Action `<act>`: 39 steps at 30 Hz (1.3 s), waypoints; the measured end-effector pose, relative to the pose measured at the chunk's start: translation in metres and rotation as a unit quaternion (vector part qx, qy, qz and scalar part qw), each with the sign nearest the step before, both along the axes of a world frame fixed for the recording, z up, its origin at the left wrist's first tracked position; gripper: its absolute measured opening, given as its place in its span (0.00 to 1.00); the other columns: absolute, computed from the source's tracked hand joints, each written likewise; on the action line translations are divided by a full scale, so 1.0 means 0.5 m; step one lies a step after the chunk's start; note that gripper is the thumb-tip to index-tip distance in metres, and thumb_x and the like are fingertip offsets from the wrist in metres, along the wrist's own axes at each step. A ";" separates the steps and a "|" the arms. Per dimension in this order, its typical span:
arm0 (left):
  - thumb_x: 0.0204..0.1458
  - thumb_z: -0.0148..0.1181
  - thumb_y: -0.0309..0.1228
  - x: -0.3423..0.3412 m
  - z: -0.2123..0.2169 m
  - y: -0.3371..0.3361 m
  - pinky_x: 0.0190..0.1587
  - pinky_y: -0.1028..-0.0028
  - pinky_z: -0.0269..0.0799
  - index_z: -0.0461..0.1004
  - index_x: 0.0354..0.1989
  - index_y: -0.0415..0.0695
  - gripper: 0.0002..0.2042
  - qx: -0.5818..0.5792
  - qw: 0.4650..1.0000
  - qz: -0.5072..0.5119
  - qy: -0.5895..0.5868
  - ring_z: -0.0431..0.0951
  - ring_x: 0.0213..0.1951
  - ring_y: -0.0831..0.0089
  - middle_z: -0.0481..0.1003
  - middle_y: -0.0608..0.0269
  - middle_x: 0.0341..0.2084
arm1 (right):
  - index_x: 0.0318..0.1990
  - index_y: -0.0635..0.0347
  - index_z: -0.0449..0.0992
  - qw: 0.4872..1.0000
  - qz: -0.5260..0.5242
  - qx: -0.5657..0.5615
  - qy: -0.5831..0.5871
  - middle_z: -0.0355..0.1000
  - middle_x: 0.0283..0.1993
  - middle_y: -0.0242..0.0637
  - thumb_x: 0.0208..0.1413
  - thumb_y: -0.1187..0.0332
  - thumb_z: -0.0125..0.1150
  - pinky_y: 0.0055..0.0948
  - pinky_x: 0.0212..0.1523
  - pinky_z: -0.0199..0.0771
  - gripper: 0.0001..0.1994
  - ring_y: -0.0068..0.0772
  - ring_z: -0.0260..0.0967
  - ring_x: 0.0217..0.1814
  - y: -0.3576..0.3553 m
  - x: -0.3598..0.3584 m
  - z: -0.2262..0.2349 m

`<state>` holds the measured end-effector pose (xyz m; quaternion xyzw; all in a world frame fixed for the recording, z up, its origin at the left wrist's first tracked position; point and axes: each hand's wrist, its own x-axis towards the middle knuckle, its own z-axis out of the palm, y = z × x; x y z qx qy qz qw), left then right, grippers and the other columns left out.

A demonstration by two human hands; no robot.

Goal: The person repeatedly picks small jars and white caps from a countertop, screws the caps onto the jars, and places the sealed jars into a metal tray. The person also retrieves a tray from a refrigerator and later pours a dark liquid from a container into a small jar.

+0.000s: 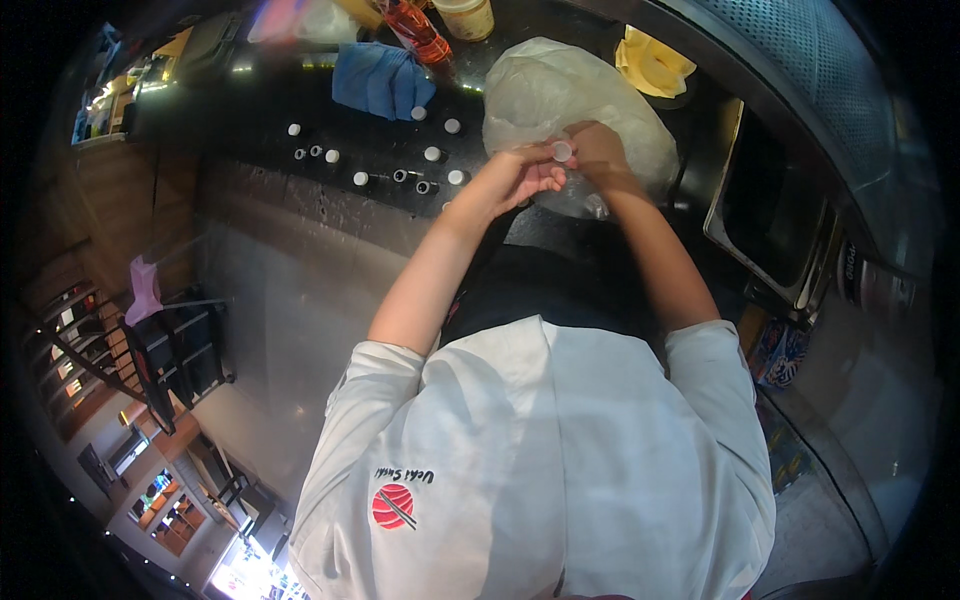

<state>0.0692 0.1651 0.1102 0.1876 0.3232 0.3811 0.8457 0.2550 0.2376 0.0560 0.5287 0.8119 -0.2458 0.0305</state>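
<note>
Nearest the camera, the white shirt fills the lower frame, both bare forearms reaching up and away over the dark counter. They meet at the counter's near edge: the left hand has its fingers curled loosely in toward the right hand, and between them sits a small white cap, pinched at the fingertips. The right hand's fingers close on that cap from the far side; whether the left is gripping it or only steadying it, I cannot tell.

Just behind the hands, touching them, a big crumpled clear plastic bag bulges on the counter.

To the left of the hands, along the near edge and spreading inward, small white caps and little dark tubes lie scattered, well apart from one another.

Farther back, a blue cloth lies bunched near the far edge. Beyond it a red-patterned bottle and a cream-coloured tub stand at the far edge. At the far right corner, something yellow sits in a dark dish, beside a recessed metal bin along the right side.
</note>
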 end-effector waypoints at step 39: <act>0.46 0.73 0.45 -0.437 -0.138 0.126 0.52 0.62 0.77 0.81 0.50 0.52 0.22 0.156 0.506 -0.152 0.835 0.81 0.50 0.56 0.82 0.55 0.45 | 0.48 0.55 0.84 0.993 -0.005 -0.031 -0.113 0.78 0.54 0.46 0.58 0.56 0.60 0.42 0.58 0.74 0.17 0.49 0.75 0.58 -0.008 -0.023 0.061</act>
